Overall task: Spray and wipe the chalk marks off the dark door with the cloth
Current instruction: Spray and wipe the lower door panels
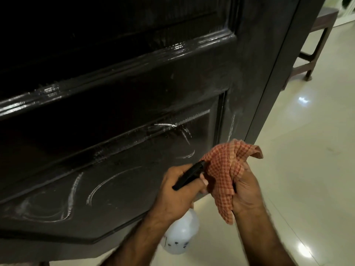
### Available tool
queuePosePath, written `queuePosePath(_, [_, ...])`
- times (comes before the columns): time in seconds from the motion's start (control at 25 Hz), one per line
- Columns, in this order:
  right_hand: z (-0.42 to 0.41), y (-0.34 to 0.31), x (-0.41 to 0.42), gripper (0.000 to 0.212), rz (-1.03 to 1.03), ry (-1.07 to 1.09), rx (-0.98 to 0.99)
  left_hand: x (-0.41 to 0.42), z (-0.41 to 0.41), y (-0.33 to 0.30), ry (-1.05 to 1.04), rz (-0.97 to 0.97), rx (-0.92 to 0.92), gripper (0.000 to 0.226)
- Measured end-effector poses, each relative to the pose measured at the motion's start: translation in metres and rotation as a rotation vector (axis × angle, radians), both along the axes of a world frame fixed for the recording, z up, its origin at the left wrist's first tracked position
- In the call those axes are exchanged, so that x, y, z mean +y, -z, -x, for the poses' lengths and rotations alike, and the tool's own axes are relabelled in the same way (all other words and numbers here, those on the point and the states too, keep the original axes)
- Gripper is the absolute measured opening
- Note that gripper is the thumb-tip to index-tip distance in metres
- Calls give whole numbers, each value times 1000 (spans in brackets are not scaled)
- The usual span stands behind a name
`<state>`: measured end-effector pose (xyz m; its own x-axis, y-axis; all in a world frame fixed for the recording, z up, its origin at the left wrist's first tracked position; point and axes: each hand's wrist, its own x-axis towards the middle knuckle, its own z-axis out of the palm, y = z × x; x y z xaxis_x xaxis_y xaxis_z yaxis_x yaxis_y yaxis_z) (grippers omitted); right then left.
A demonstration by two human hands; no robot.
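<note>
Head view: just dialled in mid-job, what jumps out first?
The orange checked cloth bunched in the right hand, low and right of centre, is the one bright thing against the dark door. Beside it the left hand has its grip on a black-headed spray bottle, nozzle toward the cloth. White chalk marks loop across the door's lower panel, unwiped.

We see a pale, glossy tiled floor (307, 169) filling the right side of the view, with faint grout lines. Bright patches of reflected light (303, 99) sit on it, one far off and another nearer (305, 248). A dark wooden bench (324, 20) stands at the upper right on slim legs. Beyond it we make out something white (343, 8), too cropped to identify.
</note>
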<state>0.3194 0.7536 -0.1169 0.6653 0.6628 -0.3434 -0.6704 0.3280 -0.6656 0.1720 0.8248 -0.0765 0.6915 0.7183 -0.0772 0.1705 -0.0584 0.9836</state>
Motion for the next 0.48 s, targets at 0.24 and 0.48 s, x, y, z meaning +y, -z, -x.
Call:
queuePosePath(0.24, [-73,-131,34,19,122,354,-823,30,-68,-104,-24,-222,-194,10])
queuePosePath(0.48, [-121,-155,95,43,163,715,-1522,34,-96,-160,-86,-293,-247,13])
